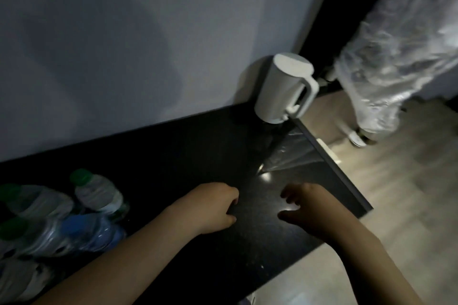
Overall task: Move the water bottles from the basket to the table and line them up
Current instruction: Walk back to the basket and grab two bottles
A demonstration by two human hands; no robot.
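Hovering over dark table (173, 146): left hand (213, 208) and right hand (309, 208), both loosely curled, holding nothing. Bottles (96, 193) clustered at table's left end, unaligned. Basket not in view. Step: between fetches, likely. Next: grasp a bottle, align row.

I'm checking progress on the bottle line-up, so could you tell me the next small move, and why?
Probably reach the left hand towards the green-capped bottle: both hands, including the right hand, are empty over the bare black table.

Water bottles (37, 225) at lower left are blurred and edge-cropped.
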